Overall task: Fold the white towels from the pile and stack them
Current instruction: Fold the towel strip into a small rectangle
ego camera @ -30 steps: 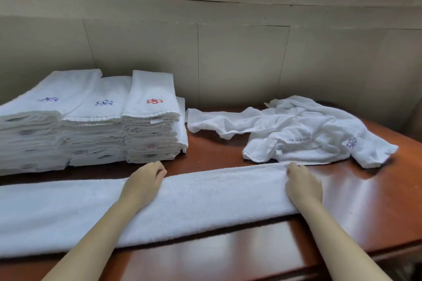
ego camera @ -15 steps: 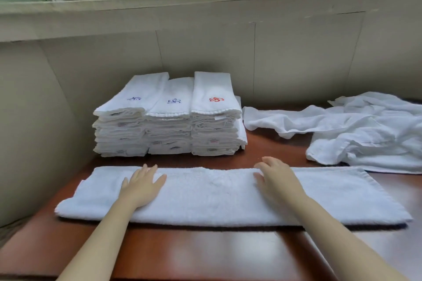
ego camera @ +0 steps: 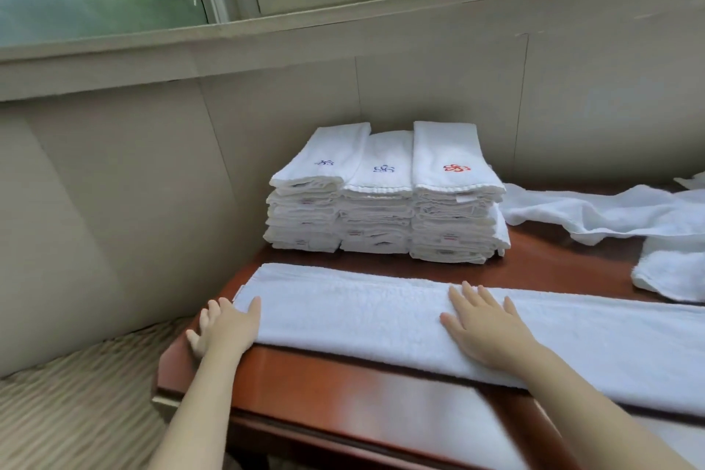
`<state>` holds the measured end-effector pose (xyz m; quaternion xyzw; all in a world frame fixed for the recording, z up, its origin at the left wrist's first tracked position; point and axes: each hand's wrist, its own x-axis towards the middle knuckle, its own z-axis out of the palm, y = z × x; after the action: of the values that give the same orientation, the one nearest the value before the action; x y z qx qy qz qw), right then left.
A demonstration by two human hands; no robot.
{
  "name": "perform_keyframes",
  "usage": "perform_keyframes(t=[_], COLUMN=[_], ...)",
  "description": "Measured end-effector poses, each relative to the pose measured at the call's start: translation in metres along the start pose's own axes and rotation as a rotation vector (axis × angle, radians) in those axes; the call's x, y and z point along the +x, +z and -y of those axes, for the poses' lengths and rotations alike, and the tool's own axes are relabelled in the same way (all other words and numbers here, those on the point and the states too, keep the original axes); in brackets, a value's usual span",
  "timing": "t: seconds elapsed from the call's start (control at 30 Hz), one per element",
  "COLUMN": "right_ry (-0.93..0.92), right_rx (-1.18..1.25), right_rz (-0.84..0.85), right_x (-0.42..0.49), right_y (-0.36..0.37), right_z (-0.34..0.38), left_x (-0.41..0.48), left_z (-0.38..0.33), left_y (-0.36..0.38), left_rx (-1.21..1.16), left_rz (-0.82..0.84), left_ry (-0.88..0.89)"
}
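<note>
Towel [ego camera: 362, 313]: white, folded into a long strip, lying along the front of the brown table [ego camera: 343, 385].
Left hand [ego camera: 225, 330]: fingers relaxed at the strip's left end, thumb on the cloth.
Right hand [ego camera: 486, 330]: flat, fingers spread, resting mid-strip.
Folded stacks [ego camera: 381, 210]: three side by side, behind the strip.
Loose pile [ego camera: 610, 214]: crumpled, right.

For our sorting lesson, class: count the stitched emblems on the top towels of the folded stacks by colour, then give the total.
Blue emblems: 2
Red emblems: 1
Total: 3
</note>
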<state>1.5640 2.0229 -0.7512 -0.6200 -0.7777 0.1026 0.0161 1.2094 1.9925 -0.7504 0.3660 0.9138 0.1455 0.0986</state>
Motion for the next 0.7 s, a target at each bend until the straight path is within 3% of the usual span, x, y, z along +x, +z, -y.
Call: perform_keyframes(t=[0.1, 0.27, 0.33, 0.4, 0.47, 0.6, 0.7], right_ry=[-0.094, -0.116, -0.115, -0.117, -0.118, -0.132, -0.186], right_rx=[0.003, 0.014, 0.008, 0.016, 0.017, 0.032, 0.113], right_rz=[-0.033, -0.045, -0.051, -0.049, -0.051, -0.053, -0.028], right_x=[0.000, 0.008, 0.012, 0.014, 0.014, 0.011, 0.006], right_y=[0.003, 0.016, 0.017, 0.017, 0.017, 0.016, 0.011], right_z=[0.017, 0.042, 0.044, 0.045, 0.045, 0.045, 0.045], left_x=[-0.002, -0.018, -0.021, -0.020, -0.023, -0.033, -0.039], left_z=[0.009, 0.000, -0.012, -0.023, -0.034, -0.050, -0.057], left_y=[-0.004, 0.000, -0.004, -0.007, -0.007, 0.001, 0.001], left_rx=[-0.165, -0.770, -1.157, -1.500, -1.523, -1.494, -1.535], left_rz=[-0.098, -0.357, -0.341, -0.206, -0.012, 0.168, 0.141], left_ry=[-0.076, -0.193, -0.418, -0.592, -0.604, -0.538, -0.460])
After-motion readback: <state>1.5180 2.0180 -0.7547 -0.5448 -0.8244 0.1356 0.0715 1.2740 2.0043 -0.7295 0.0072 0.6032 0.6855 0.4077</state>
